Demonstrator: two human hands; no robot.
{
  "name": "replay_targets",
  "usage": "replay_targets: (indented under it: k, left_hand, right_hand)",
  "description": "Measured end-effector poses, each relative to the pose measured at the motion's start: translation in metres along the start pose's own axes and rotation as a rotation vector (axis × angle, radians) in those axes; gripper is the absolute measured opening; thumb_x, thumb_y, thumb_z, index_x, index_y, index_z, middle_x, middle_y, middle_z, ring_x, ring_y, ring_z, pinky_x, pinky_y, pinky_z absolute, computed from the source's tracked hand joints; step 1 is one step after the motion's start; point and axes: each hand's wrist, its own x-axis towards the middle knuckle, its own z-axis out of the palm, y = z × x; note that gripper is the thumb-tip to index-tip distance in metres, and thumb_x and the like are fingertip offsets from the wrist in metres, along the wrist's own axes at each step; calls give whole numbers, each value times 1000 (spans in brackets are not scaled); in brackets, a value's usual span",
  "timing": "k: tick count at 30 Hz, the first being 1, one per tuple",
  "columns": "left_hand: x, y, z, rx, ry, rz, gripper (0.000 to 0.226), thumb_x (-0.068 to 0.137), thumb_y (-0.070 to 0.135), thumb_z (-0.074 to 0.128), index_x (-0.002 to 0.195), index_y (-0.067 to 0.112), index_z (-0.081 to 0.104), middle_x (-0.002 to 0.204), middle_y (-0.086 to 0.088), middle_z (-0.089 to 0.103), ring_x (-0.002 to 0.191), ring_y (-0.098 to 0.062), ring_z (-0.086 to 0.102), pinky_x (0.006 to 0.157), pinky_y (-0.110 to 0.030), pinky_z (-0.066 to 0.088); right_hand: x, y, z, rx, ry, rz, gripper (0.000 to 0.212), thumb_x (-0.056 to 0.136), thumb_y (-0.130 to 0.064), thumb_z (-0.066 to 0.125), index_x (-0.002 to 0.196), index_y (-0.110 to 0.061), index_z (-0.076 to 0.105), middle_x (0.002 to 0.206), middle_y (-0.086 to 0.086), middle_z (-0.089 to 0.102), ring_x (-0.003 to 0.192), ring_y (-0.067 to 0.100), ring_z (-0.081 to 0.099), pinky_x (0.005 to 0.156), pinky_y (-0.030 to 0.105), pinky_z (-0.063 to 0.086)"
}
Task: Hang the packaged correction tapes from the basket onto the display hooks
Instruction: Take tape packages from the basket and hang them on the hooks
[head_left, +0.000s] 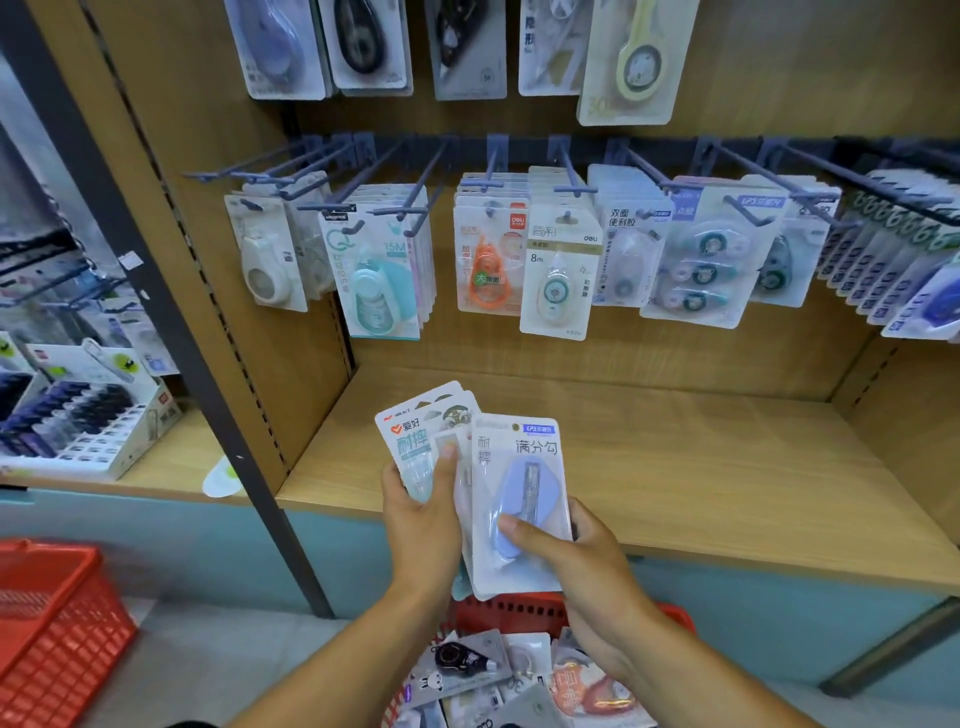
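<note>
My left hand (421, 512) grips a fanned stack of packaged tapes (415, 441) at lower centre of the frame, thumb pressed on the front card. My right hand (566, 551) pinches the front pack with the lilac dispenser (519, 499), thumb across its blister. The hands are close together, both clamped on cards.

Risks: the fan is loosely gripped, so drawing the front pack away could drag its neighbours loose, dropping them onto the wooden shelf (675, 467) or back into the red basket (519, 608) below. The display hooks (410, 171) in the upper middle are crowded; a mismatched row is a likely error.

Hidden: the hang holes of my packs are not discernible. My arms cover much of the basket's contents. How many cards sit in the fan, I cannot tell. A second red basket (57, 618) is cut off at lower left.
</note>
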Motion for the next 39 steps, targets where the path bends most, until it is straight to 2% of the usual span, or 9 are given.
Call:
replay_targets:
  k: [5,10,14,17,23,29,33,36,39]
  left_hand:
    - [-6,-1,1,94,-120,9,36,98,40,67,129,25,56,118,6,75,102,-8,75,78,-26,60]
    - [-17,3,0,112,-295,12,43,93,35,72,128,36,49,119,9,74,104,-16,75,77,-43,61]
    - [-18,7,-3,27,-353,-9,55,86,34,78,134,36,51,121,13,74,111,-12,73,94,-41,59]
    - [-15,14,-7,-44,-348,-14,61,80,33,81,134,42,54,122,10,76,110,-16,74,91,-43,59]
    - [-17,46,-1,-226,-314,-7,59,82,22,83,135,33,59,126,-2,75,113,-25,74,91,-45,56]
    - [-31,95,27,-187,-333,91,47,95,29,68,139,37,54,124,8,75,113,-18,74,102,-52,55]
    - [-43,134,40,-65,-431,213,60,93,38,76,145,39,46,125,16,73,111,-11,73,87,-40,62]
    - [-56,158,42,-18,-521,238,73,87,42,80,149,34,43,129,6,73,112,-19,73,90,-64,58]
    - [-68,174,44,-24,-566,287,78,82,31,87,148,24,48,134,-2,71,121,-23,69,103,-59,54]
  right_hand:
    - [4,6,5,146,47,28,40,80,-8,78,118,-4,68,108,20,74,103,46,69,89,58,56]
    - [2,5,3,190,18,-35,39,89,-16,70,127,-11,64,119,18,71,108,45,67,88,63,51]
    - [-5,2,1,66,8,-124,45,84,-20,74,128,-18,64,119,7,73,110,26,70,96,48,54]
    - [-12,-6,5,-23,20,-206,56,75,-23,80,128,-22,63,114,-2,76,107,15,71,91,30,57]
    - [-20,-32,15,-40,65,-288,71,49,-33,91,115,-15,74,99,4,79,100,24,74,93,41,56]
    - [-42,-76,28,16,152,-497,77,61,-44,88,132,-26,63,123,-6,72,120,17,65,106,46,48]
    - [-61,-111,24,0,59,-601,55,81,-23,83,131,-20,61,121,-5,73,115,14,68,96,31,55]
    - [-75,-135,19,27,8,-650,49,84,-21,79,129,-20,61,121,-3,73,113,13,68,94,27,55]
    - [-89,-155,12,34,40,-662,51,82,-25,75,129,-23,56,122,-6,72,111,10,68,85,24,56]
